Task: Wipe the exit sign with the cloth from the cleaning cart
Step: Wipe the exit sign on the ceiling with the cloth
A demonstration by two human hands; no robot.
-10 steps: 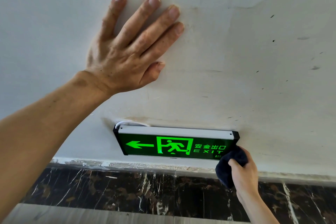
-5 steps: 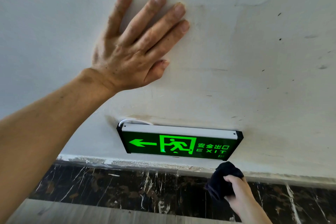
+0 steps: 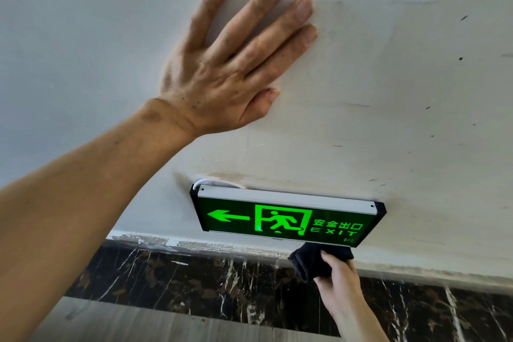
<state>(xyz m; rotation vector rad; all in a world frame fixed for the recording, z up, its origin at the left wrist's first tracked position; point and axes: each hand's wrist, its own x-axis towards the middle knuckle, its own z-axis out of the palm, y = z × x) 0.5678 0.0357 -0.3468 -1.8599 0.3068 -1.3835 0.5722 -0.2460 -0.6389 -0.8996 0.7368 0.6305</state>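
While left hand [image 3: 222, 75] lies flat on wall [image 3: 388, 91] | right hand [image 3: 337, 283] grip clutches cloth [image 3: 311, 261] under exit sign [image 3: 286, 219]

Left hand [image 3: 222, 69] is held flat, fingers spread, arm extended upward. Right hand [image 3: 340, 279] is raised, fingers closed in a grip.
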